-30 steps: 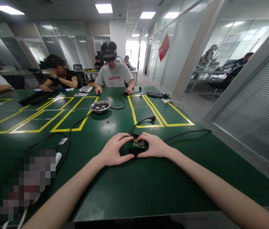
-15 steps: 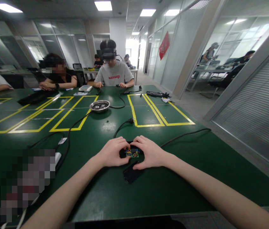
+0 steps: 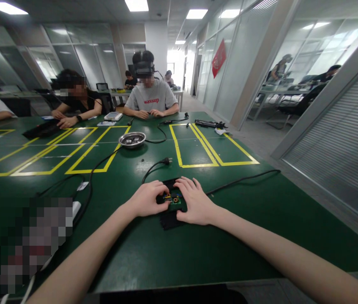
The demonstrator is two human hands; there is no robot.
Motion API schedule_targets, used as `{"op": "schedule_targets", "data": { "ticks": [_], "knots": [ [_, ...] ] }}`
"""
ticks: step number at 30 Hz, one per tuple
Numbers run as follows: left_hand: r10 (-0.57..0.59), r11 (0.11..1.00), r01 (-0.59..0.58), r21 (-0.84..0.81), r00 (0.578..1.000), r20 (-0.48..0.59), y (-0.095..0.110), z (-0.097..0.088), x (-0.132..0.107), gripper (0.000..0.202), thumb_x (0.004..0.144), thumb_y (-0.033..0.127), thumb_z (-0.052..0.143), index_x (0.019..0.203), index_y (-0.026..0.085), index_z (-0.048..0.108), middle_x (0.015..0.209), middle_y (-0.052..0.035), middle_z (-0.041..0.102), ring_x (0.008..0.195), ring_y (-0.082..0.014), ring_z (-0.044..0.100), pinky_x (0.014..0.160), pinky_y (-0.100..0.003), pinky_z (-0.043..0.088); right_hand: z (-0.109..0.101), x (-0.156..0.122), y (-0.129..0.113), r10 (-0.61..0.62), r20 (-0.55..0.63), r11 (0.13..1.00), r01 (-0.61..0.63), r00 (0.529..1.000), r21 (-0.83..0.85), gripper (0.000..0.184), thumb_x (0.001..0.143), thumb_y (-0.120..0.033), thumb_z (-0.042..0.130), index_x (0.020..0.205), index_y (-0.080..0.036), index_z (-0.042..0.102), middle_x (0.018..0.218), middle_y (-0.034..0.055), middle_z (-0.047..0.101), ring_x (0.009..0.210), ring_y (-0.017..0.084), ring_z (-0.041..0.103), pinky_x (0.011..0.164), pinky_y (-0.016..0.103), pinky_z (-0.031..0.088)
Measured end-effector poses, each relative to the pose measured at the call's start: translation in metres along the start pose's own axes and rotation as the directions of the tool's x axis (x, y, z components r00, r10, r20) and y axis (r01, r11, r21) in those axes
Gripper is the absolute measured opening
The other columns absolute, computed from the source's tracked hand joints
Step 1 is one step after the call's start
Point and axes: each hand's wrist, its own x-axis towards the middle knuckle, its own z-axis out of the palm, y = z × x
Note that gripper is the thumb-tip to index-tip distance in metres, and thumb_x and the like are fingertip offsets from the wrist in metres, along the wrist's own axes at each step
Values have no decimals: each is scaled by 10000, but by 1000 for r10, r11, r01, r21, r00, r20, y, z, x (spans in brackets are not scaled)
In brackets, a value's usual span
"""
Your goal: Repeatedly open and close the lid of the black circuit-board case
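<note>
In the head view a small green circuit board (image 3: 174,201) with copper coils and blue and yellow parts sits in a black plastic case (image 3: 173,183). My left hand (image 3: 147,199) is closed round its left side, thumb and fingertips at the board's edge. My right hand (image 3: 196,202) spans the right side, its thumb on the near edge and its fingers spread over the far edge. A flat black cover (image 3: 168,222) lies just below the hands, partly hidden by them. Black cables run out from both sides of the case.
A black plug (image 3: 166,161) lies beyond my hands. Farther off are a metal bowl (image 3: 132,139) with small metal parts, yellow tape rectangles (image 3: 198,166) and a folded black tripod (image 3: 211,124). A power strip, blurred out, is at left. Co-workers sit across the green table (image 3: 229,253).
My hands and the board have shifted slightly left and away. My right fingers have spread wider. More of the black cover is hidden, and the plug has slid left.
</note>
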Motion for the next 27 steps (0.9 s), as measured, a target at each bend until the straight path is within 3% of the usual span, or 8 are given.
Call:
{"op": "schedule_targets", "data": {
  "ticks": [4,9,12,15,17,27],
  "knots": [
    [9,1000,-9,29,1000,-10,-2,0,1,142,837,293,677,949,206,687,901,-34,676,810,-191,630,739,-277,503,3,1,-9,86,23,995,-84,996,-51,774,740,-446,651,1428,-130,494,1552,241,446,1535,456,201,1199,746,40],
    [-16,1000,16,14,1000,-4,-5,1,2,152,837,297,682,954,201,684,879,-29,667,787,-195,630,724,-285,496,7,2,-15,145,-58,984,-150,988,-99,693,775,-528,662,1345,-146,560,1495,236,504,1516,488,218,1165,801,3],
    [-21,1000,21,-17,1000,-8,-6,1,2,160,854,306,670,969,198,690,881,-32,658,776,-190,629,717,-284,493,8,2,-14,150,-77,983,-157,986,-96,705,786,-563,668,1358,-161,570,1474,221,523,1456,466,315,1165,777,136],
    [-27,999,26,-31,1000,-16,-7,1,1,160,857,318,674,960,198,690,877,-30,653,767,-187,626,711,-282,489,3,2,-13,126,-68,988,-131,990,-82,749,782,-568,682,1396,-152,576,1452,215,535,1349,435,413,1112,666,340],
    [-34,999,33,-23,999,-22,-8,0,1,154,859,324,680,939,193,686,871,-30,652,762,-185,622,705,-281,484,-1,2,-12,109,-62,991,-113,992,-66,768,778,-546,691,1414,-132,573,1416,210,555,1292,414,444,1066,600,407],
    [-31,999,31,-5,999,-16,-15,-2,1,189,904,361,687,963,185,724,917,-45,688,819,-189,652,729,-274,488,4,4,-12,123,-86,991,-126,989,-39,718,808,-499,692,1408,-125,568,1383,213,549,1250,397,455,1036,566,450]
  ]
}}
